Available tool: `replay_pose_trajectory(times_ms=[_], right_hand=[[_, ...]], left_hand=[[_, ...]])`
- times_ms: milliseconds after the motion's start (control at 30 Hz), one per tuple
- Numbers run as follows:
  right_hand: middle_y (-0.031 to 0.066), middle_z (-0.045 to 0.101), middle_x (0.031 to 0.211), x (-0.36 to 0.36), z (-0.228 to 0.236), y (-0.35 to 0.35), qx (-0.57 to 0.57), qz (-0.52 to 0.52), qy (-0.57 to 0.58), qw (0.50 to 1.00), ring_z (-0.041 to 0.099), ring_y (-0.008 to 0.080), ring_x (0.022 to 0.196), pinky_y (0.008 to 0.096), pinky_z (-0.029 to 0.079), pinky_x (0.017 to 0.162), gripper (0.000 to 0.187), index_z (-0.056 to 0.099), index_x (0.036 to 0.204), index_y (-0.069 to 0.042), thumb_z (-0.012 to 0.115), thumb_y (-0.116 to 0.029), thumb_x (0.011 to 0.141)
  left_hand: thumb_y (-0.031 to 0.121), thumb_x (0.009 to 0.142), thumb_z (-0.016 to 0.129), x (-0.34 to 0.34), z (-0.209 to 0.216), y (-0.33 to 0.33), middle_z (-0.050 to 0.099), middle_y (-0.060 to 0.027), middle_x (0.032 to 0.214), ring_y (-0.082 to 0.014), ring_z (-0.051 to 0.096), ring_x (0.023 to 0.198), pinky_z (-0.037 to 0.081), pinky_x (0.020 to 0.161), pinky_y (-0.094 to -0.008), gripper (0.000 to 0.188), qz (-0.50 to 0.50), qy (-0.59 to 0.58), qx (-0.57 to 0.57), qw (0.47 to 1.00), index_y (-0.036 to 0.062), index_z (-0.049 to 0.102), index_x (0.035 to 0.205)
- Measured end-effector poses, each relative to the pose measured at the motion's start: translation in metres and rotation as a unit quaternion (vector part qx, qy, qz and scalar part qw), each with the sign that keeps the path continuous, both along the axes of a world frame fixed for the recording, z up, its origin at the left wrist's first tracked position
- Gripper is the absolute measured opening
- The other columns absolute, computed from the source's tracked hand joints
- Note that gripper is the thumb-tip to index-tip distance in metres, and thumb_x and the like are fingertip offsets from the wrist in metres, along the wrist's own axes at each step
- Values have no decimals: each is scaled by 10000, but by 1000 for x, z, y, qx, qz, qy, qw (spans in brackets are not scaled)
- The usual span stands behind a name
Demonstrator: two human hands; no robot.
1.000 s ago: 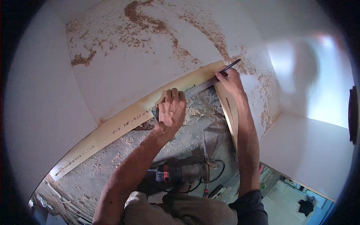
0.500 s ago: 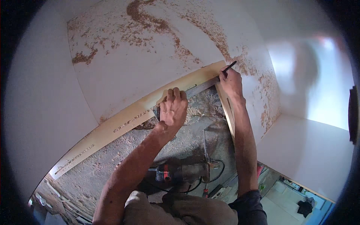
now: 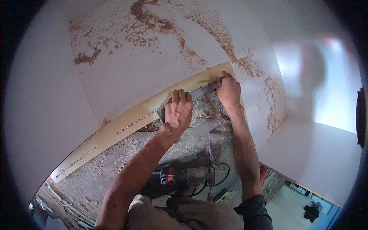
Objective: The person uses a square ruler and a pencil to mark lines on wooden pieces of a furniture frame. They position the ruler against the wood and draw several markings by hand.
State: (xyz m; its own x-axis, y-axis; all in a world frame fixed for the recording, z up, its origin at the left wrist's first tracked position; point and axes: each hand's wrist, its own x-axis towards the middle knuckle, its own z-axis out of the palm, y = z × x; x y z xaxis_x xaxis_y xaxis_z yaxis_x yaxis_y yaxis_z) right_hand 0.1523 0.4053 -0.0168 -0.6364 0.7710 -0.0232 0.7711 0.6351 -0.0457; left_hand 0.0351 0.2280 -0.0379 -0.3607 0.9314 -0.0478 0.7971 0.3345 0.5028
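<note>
My left hand (image 3: 177, 110) is closed over a square, its fingers pressing it down on a pale wooden strip (image 3: 109, 135). The metal blade (image 3: 204, 90) of the square lies along the strip and points to the right, while its darker stock (image 3: 161, 114) shows beside my left palm. At the blade's far right end, my right hand (image 3: 230, 90) is pinched around a slim dark pen. Only a bit of the pen shows at the fingertips; the rest is hidden by the hand.
Large white panels (image 3: 126, 80) with scattered brown wood shavings (image 3: 153, 21) lie beyond the strip. Between my forearms, a dusty power tool (image 3: 184, 176) with a cord and red detail rests on the rough grey floor (image 3: 115, 168). Another white panel (image 3: 306, 153) stands at right.
My right hand has moved a little left and down along the blade, and the pen has tilted out of sight behind it. The left hand and the square have stayed put.
</note>
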Motion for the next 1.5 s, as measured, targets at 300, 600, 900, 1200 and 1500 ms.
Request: replay_pose_trajectory(times_ms=[300, 600, 900, 1200, 1500], right_hand=[[188, 685, 1012, -17, 3, -47, -35, 45, 43, 997, 664, 401, 941, 506, 517, 793, 191, 643, 1071, -22, 629, -97, 896], [166, 692, 951, -19, 4, -58, -137, 16, 102, 985, 684, 380, 873, 478, 545, 753, 193, 638, 1035, -57, 682, -149, 871], [110, 724, 868, 56, 61, -97, -152, -68, 274, 947, 715, 207, 793, 332, 544, 698, 137, 668, 1055, -45, 612, -154, 993], [158, 654, 1220, 106, 107, -148, -400, -111, 425, 804, 625, 200, 1130, 316, 477, 962, 359, 577, 1246, 66, 654, -157, 975], [114, 660, 929, 155, 81, -148, -150, -87, 281, 944, 641, 222, 910, 353, 481, 825, 559, 494, 1406, 13, 682, -201, 926]], left_hand=[[24, 742, 651, 2, -2, 1, 525, -140, 1098, -336, 566, 1091, 550, 777, -532, 330, 12, -14, -2, 1000, 16, 604, 1069], [15, 727, 662, -1, 5, 0, 534, -148, 1047, -308, 585, 1044, 584, 743, -433, 283, -18, 12, 8, 1000, -25, 612, 1003], [13, 744, 650, 2, 34, -22, 533, -132, 1008, -298, 596, 994, 565, 749, -461, 270, -69, 52, 80, 993, -3, 574, 1002], [60, 792, 658, 45, 133, -5, 648, -159, 936, -352, 692, 853, 571, 639, -470, 185, -102, -142, 153, 973, 0, 609, 960], [187, 909, 705, 109, 86, 41, 719, -147, 811, -159, 670, 680, 533, 619, -331, 269, -59, -403, 166, 898, -10, 715, 1091]])
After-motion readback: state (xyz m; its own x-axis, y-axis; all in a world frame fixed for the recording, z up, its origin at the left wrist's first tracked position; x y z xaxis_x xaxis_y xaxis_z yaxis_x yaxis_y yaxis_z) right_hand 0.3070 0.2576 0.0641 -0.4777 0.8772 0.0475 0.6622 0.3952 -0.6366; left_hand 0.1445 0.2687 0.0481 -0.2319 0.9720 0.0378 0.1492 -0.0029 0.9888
